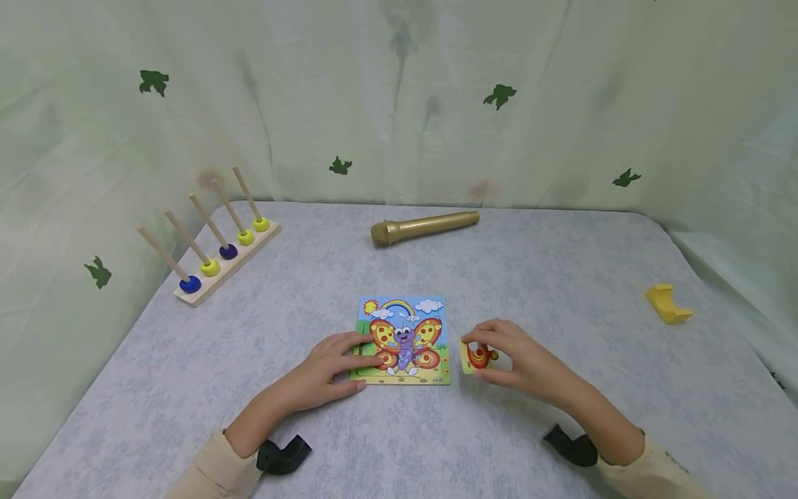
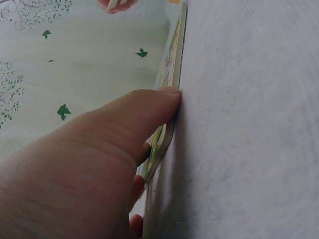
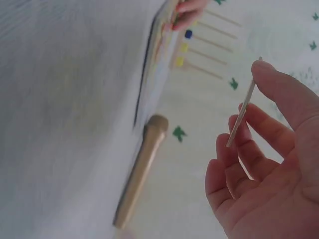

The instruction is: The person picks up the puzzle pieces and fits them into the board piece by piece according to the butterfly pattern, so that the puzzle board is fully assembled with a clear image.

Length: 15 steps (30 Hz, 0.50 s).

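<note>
A square butterfly jigsaw puzzle (image 1: 405, 312) lies flat on the table, showing a rainbow, a sun and clouds. My left hand (image 1: 333, 367) rests on its left side, fingers extended over the picture. In the left wrist view the thumb (image 2: 154, 107) touches the board's edge. Just right of the puzzle, my right hand (image 1: 520, 357) pinches a puzzle piece (image 1: 477, 357) with a red and yellow wing pattern between thumb and fingertips. The right wrist view shows this thin piece (image 3: 243, 112) edge-on, held up off the table.
A gold microphone (image 1: 430, 226) lies behind the puzzle. At the back left stands a wooden peg rack (image 1: 232, 272) with blue and yellow beads. A yellow curved block (image 1: 668, 305) sits on the right. The grey-blue table (image 1: 542, 270) ends at a pale curtain (image 1: 399, 104).
</note>
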Each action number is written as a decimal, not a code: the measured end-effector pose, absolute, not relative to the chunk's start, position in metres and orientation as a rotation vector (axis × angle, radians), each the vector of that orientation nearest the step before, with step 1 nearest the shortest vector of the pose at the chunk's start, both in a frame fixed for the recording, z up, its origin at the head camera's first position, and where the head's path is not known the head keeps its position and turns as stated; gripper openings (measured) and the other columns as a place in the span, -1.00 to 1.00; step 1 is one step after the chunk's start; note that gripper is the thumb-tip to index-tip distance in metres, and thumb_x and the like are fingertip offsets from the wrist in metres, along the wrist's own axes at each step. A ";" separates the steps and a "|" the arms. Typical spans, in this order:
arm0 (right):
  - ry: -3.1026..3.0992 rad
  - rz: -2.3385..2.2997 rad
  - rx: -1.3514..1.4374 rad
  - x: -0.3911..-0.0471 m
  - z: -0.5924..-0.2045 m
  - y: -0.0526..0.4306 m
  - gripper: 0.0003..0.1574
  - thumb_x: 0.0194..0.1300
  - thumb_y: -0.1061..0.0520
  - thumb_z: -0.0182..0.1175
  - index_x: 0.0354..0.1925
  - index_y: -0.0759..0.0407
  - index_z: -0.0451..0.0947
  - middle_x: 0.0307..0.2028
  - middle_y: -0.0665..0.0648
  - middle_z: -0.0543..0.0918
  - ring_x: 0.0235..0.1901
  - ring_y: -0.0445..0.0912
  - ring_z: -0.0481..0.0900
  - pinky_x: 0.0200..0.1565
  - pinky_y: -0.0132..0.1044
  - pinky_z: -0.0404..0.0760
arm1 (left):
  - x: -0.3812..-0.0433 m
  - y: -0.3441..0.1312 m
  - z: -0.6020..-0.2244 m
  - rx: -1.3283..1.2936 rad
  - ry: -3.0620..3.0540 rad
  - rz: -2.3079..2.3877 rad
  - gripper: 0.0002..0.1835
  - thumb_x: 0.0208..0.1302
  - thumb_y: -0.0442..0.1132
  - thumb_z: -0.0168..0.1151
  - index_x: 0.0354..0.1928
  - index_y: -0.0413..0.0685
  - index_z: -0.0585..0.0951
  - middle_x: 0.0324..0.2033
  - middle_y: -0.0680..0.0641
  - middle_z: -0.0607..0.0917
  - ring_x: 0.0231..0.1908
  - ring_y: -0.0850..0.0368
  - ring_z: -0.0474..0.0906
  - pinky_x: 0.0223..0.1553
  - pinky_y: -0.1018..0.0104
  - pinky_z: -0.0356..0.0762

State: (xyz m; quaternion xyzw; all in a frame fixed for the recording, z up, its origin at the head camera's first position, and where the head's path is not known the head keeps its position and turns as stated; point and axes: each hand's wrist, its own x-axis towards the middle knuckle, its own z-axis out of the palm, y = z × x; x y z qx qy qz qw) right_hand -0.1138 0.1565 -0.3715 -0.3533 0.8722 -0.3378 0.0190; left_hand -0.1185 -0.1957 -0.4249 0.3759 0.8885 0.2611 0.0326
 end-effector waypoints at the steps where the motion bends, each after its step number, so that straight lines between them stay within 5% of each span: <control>1: 2.681 -1.018 -1.115 -0.117 -0.373 0.151 -0.47 0.05 0.11 0.32 0.04 0.00 0.46 -0.04 -0.02 0.43 -0.08 -0.13 0.33 -0.19 -0.23 0.49 | -0.119 -0.196 -0.425 1.160 2.735 0.803 -0.57 0.19 -0.01 0.16 0.14 0.26 0.49 0.22 -0.02 0.28 0.23 -0.07 0.07 0.12 -0.13 0.00; 15: 2.543 -0.686 -1.274 -0.141 -0.396 0.114 -0.47 0.11 0.06 0.28 0.08 0.01 0.46 0.02 -0.03 0.42 0.01 -0.15 0.30 0.02 -0.25 0.35 | -0.118 -0.196 -0.426 1.177 2.746 0.818 -0.58 0.19 -0.02 0.16 0.13 0.28 0.48 0.21 -0.02 0.30 0.22 -0.05 0.09 0.12 -0.12 0.02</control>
